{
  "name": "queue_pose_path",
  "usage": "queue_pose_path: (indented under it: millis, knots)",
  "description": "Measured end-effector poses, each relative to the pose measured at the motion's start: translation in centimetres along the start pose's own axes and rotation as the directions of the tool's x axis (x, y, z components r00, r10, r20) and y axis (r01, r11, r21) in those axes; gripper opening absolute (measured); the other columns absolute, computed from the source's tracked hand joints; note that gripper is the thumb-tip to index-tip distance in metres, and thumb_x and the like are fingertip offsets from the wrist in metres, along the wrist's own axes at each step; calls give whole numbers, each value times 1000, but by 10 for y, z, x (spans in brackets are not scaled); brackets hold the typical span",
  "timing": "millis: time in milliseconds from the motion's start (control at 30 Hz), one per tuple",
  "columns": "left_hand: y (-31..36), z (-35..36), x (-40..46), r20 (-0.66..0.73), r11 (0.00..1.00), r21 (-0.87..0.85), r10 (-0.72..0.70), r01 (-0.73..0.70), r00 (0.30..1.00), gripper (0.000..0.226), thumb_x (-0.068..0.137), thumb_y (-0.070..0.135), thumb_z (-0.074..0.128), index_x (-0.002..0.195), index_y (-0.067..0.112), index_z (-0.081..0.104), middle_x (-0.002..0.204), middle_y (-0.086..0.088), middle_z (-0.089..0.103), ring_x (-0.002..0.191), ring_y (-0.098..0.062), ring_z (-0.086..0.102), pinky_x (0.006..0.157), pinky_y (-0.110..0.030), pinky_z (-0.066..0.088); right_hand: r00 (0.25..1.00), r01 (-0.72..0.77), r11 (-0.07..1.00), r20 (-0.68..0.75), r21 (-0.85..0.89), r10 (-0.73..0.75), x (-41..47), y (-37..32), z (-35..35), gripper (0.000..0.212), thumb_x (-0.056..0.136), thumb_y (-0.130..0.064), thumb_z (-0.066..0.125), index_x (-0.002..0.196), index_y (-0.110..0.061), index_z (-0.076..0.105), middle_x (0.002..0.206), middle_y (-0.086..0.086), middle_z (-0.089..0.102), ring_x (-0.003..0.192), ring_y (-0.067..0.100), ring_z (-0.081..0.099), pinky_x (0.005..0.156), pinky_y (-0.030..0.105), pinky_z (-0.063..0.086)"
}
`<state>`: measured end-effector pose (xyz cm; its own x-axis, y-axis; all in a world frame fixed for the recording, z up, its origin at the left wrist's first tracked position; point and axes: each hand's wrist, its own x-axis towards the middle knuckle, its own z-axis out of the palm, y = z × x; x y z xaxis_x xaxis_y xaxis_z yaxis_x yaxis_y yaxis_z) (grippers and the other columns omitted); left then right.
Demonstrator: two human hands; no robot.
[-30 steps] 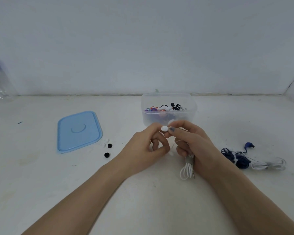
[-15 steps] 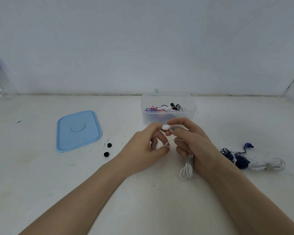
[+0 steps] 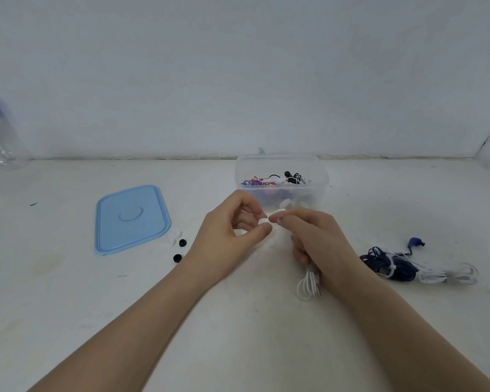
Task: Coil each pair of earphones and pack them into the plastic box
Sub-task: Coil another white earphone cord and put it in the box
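Hands (image 3: 229, 236) (image 3: 320, 239) pinching smooth white earbuds (image 3: 263, 221), looped cord (image 3: 309, 284)

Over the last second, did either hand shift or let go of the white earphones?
Barely. The left hand opened out slightly, its fingertips still pinching a white earbud; the right hand keeps gripping the looped white earphone cable. Clear plastic box, blue lid and dark blue earphones stayed put.

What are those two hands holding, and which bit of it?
White earphones: the right hand grips the coiled cord around its middle, loops hanging below, while the left hand pinches a white earbud between fingertips.
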<state>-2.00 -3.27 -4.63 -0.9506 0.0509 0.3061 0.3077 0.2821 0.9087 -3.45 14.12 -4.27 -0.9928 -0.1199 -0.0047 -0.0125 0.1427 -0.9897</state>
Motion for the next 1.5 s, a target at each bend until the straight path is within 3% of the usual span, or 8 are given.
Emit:
queue_pose_path:
  millis: [300, 500, 700, 867, 1033, 1100, 1267, 1500]
  knots:
    - [0, 0, -1, 21, 996, 75, 37, -38, 999, 14, 86, 5, 75, 90, 17, 68, 83, 1, 72, 82, -14, 71, 87, -41, 58, 1000, 22, 999, -12, -30, -23, -1, 0, -1, 16, 87, -31, 74, 84, -14, 76, 47, -15, 51, 39, 12, 39, 41, 20, 32]
    - [-1, 1, -1, 43, 989, 136, 50, -55, 998, 23, 84, 5, 74, 97, 21, 63, 89, 6, 73, 82, -10, 71, 84, -27, 56, 999, 44, 998, -28, -46, -45, 0, 1, 0, 14, 89, -26, 73, 86, -12, 74, 52, -22, 56, 38, 11, 40, 41, 17, 33]
    - [-18, 1, 4, 177, 883, 450, 60, -135, 982, 15, 85, 27, 75, 100, 31, 71, 102, 15, 59, 86, -6, 57, 75, -18, 45, 998, 26, 999, -66, 46, -23, -2, -1, -1, 14, 88, -22, 74, 87, -9, 72, 65, -19, 61, 39, 13, 38, 39, 17, 31]
    - [-16, 2, 4, 173, 893, 421, 92, -158, 981, 11, 92, 16, 68, 89, 27, 69, 88, 12, 60, 78, -5, 55, 67, -12, 38, 996, 28, 998, -89, 52, -23, -3, -2, 1, 12, 88, -21, 74, 84, -10, 73, 107, -15, 70, 40, 14, 38, 41, 19, 34]
    - [-8, 2, 4, 47, 975, 220, 10, -20, 999, 13, 93, 17, 67, 89, 28, 63, 72, 13, 60, 67, -12, 52, 59, -14, 37, 996, 70, 996, -59, 47, -68, -4, -1, -1, 12, 90, -18, 71, 87, -6, 70, 79, 3, 66, 36, 12, 37, 38, 17, 31]
    - [-7, 2, 4, 36, 985, 171, -4, -2, 999, 13, 93, 16, 68, 88, 28, 62, 74, 12, 61, 73, -21, 54, 63, -20, 41, 997, 67, 996, -37, 57, -65, -4, -2, -1, 13, 91, -17, 70, 87, -5, 69, 82, 9, 70, 36, 10, 36, 37, 17, 31]
    - [-7, 1, 4, 35, 994, 108, -6, 2, 999, 14, 91, 15, 70, 88, 27, 64, 70, 17, 58, 68, -10, 49, 65, -21, 42, 998, 58, 997, -8, 53, -58, -4, -3, -1, 13, 93, -18, 68, 87, -6, 68, 79, 9, 74, 35, 9, 36, 36, 17, 31]
    - [-6, 1, 2, 42, 994, 107, 12, -17, 999, 15, 89, 13, 71, 88, 26, 64, 72, 14, 60, 68, -19, 51, 65, -25, 43, 997, 74, 996, -7, 46, -73, -3, -1, 0, 12, 93, -17, 68, 86, -8, 69, 80, 11, 74, 36, 9, 36, 36, 17, 31]
